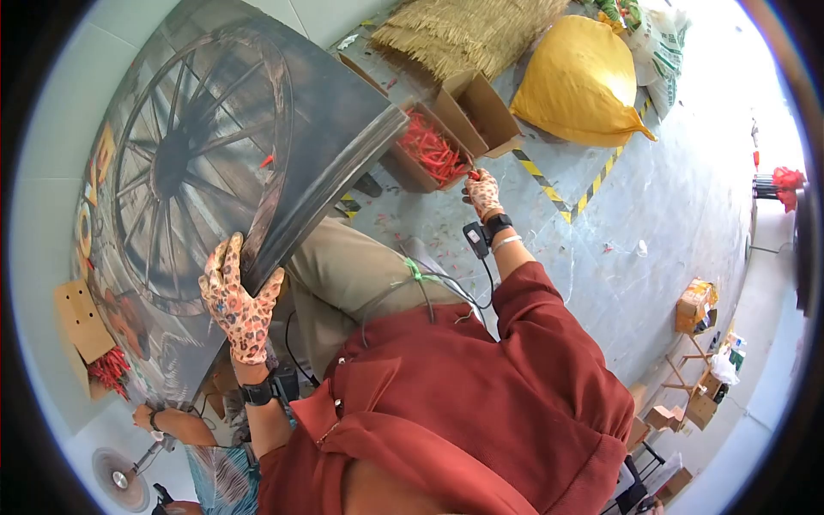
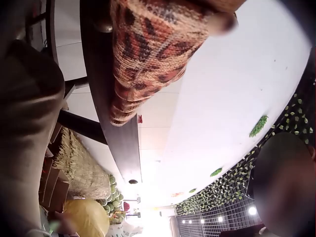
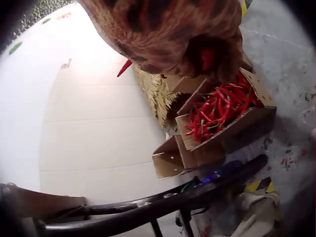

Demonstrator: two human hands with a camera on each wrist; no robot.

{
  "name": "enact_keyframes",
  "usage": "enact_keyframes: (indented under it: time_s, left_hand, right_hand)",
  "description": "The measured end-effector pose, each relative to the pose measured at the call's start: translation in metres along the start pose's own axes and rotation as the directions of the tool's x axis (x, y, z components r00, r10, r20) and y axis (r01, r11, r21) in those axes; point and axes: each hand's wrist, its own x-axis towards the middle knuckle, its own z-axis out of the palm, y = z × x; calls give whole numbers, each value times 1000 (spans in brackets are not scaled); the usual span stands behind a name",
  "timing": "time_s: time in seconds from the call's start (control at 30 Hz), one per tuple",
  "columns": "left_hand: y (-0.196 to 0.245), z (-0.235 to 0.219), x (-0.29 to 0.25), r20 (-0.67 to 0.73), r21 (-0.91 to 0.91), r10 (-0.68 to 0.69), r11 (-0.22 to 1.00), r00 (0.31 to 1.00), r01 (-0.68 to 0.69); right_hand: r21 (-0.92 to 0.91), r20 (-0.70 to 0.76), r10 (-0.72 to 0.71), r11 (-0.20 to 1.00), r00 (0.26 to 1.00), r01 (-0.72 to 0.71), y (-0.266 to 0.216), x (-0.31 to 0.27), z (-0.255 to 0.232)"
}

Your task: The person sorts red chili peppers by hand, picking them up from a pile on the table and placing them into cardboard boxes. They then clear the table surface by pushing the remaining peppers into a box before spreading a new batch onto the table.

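My right hand [image 1: 483, 190], in a leopard-print glove, grips red chili peppers [image 3: 124, 68]; one pointed end sticks out past the glove and more red shows inside the curled fingers. It is held beside and above a cardboard box [image 3: 242, 126] heaped with red chilies [image 1: 432, 148]. My left hand [image 1: 238, 300], in a matching glove, rests with fingers extended on the corner of a dark table [image 1: 335, 94] painted with a wagon wheel. A single red chili [image 1: 267, 161] lies on this tabletop. In the left wrist view the glove [image 2: 148, 54] lies along the table edge.
Another open cardboard box [image 1: 481, 116] stands against the chili box. Behind are a straw bundle [image 1: 468, 34] and a yellow sack [image 1: 579, 81]. Striped tape [image 1: 545, 184] marks the floor. Another person's arm [image 1: 184, 425] is at the table's near left, by more chilies [image 1: 109, 371].
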Motion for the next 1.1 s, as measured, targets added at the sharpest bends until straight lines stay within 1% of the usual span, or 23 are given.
enact_keyframes:
  time_s: [0.07,0.13,0.17,0.23,0.27,0.3,0.37,0.5,0.53,0.6,0.63,0.7,0.73,0.77,0.8,0.83,0.87,0.9,0.93,0.97,1.0,1.03,1.1]
  left_hand:
    - [0,1,0,-7,8,6,1000,1000,-6]
    - [1,1,0,-13,17,8,1000,1000,-8]
    - [1,1,0,-9,25,6,1000,1000,-6]
    - [0,2,1,-6,34,5,999,1000,-5]
    - [0,3,0,-16,43,11,999,1000,-10]
    - [0,3,0,-26,51,16,999,1000,-15]
    - [0,4,0,-32,56,18,998,999,-17]
    - [-1,4,-1,-15,67,8,998,1000,-7]
    - [-1,4,-1,-15,67,5,998,1000,-4]
    - [0,4,0,-1,67,-10,998,1000,10]
    - [0,4,0,-5,66,-15,998,1000,15]
    - [1,5,-2,-28,81,-42,996,999,44]
    - [3,4,-1,-37,83,-55,995,998,58]
    - [4,3,1,-13,69,-50,996,999,51]
    - [5,0,2,1,66,-63,996,998,62]
    - [10,-6,3,2,56,-87,995,996,87]
    - [13,-13,6,91,42,-138,990,986,135]
    - [2,-13,2,143,36,-98,995,985,94]
    - [2,-22,1,207,111,-135,987,969,114]
    - [-6,-20,0,170,15,-75,997,983,73]
    - [-12,-16,-6,109,-28,-79,996,991,82]
    - [-16,-15,-8,52,-80,-59,995,997,63]
    - [-13,-19,-9,36,-122,-76,989,996,80]
  right_hand:
    - [-59,-2,-13,998,1000,13,6,18,10]
    - [-318,-23,-208,929,978,190,6,41,22]
    - [-314,-18,-206,930,978,190,2,45,26]
    - [-499,-62,-452,786,890,364,-15,50,28]
    - [-428,-1,-354,845,935,319,-32,47,26]
    - [-426,-1,-353,846,936,319,-32,52,28]
    - [-493,7,-438,781,899,385,-33,58,31]
    - [-491,-24,-366,815,930,308,-14,54,26]
    - [-512,-51,-421,789,905,339,4,55,27]
    - [-552,19,-418,753,908,358,41,50,23]
    - [-585,82,-344,743,936,324,56,42,21]
    - [-578,203,-332,719,921,386,92,21,15]
    - [-598,225,-269,720,936,351,109,11,14]
    - [-659,274,-227,663,935,354,129,2,9]
    - [-715,499,-214,446,840,539,155,1,1]
    - [-764,489,-186,381,852,522,214,14,3]
    - [-701,496,-247,453,832,552,202,-16,-10]
    - [-611,784,-110,36,611,791,199,-14,-14]
    - [-700,606,-43,444,794,559,181,-26,-10]
    - [-649,660,-32,478,750,592,193,-9,-14]
    - [-117,581,-22,987,814,110,162,-33,-17]
    - [-268,412,221,957,884,-114,136,-33,-5]
    - [-279,420,147,960,895,-27,74,-45,2]
